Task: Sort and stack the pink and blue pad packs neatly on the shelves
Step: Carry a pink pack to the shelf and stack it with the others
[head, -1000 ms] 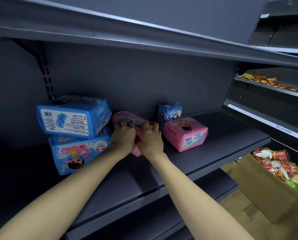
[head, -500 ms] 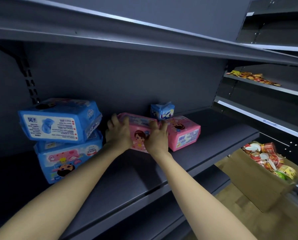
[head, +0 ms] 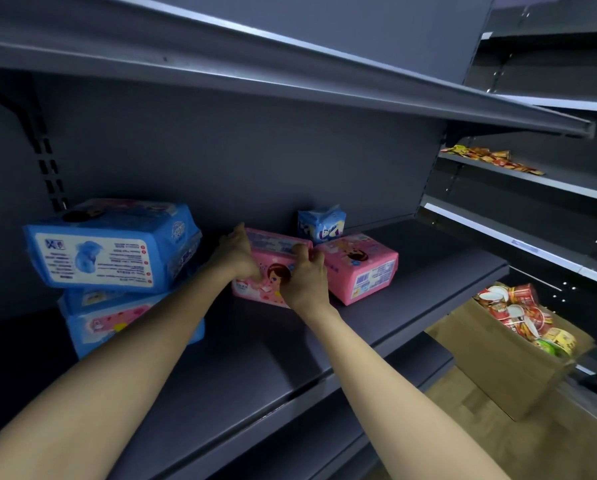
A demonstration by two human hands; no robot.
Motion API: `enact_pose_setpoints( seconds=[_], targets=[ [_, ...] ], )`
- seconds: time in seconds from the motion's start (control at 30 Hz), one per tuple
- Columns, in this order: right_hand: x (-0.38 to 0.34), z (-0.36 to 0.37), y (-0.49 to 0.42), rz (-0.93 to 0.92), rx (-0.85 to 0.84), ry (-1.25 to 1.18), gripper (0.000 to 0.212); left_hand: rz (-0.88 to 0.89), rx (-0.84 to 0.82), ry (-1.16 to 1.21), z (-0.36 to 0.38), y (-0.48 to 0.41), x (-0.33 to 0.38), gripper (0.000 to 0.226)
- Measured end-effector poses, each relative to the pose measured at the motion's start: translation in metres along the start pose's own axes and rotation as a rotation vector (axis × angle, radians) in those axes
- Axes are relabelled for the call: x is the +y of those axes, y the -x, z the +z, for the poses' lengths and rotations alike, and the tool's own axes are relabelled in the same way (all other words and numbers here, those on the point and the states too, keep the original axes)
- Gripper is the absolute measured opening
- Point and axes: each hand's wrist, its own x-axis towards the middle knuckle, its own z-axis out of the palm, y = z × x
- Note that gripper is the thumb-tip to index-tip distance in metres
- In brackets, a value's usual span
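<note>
Head view: left of the fingers, two blue packs point(head: 110, 251) sit stacked. The left hand point(head: 236, 254) and right hand point(head: 304, 282) both grip a tilted pink pack point(head: 272, 268) on the shelf point(head: 428, 271). Just right of the fingers, a second pink pack point(head: 359, 268) and a small blue pack point(head: 319, 225) likely await sorting.

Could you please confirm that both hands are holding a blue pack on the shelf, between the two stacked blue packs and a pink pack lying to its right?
Not quite: the pack held by the left hand and the right hand is pink, not blue. The head view shows the held pink pack on the shelf, between the two stacked blue packs and the second pink pack lying to its right.
</note>
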Motion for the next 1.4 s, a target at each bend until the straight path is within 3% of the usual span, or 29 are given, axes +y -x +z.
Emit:
enact_pose_setpoints(
  seconds=[0.47, 0.63, 0.83, 1.03, 1.17, 1.4],
  targets=[
    [0.000, 0.006, -0.001, 0.029, 0.037, -0.022, 0.051, 0.052, 0.117, 0.067, 0.010, 0.005, -0.003, 0.105],
    [-0.001, 0.006, 0.003, 0.028, 0.053, -0.030, 0.053, 0.056, 0.145, 0.097, 0.010, 0.006, -0.005, 0.081],
    [0.004, -0.002, 0.009, 0.023, 0.069, 0.008, 0.055, 0.126, 0.170, -0.066, 0.021, 0.014, -0.004, 0.090],
    [0.009, -0.009, 0.014, -0.005, 0.089, 0.017, 0.057, 0.195, 0.224, -0.140, 0.027, 0.029, -0.003, 0.076],
    [0.014, -0.014, 0.015, -0.049, 0.064, 0.020, 0.059, 0.173, 0.272, -0.140, 0.027, 0.044, 0.001, 0.064],
    [0.029, -0.034, 0.024, -0.150, 0.043, 0.000, 0.061, 0.077, 0.322, -0.157, 0.034, 0.076, 0.021, 0.069]
  ],
)
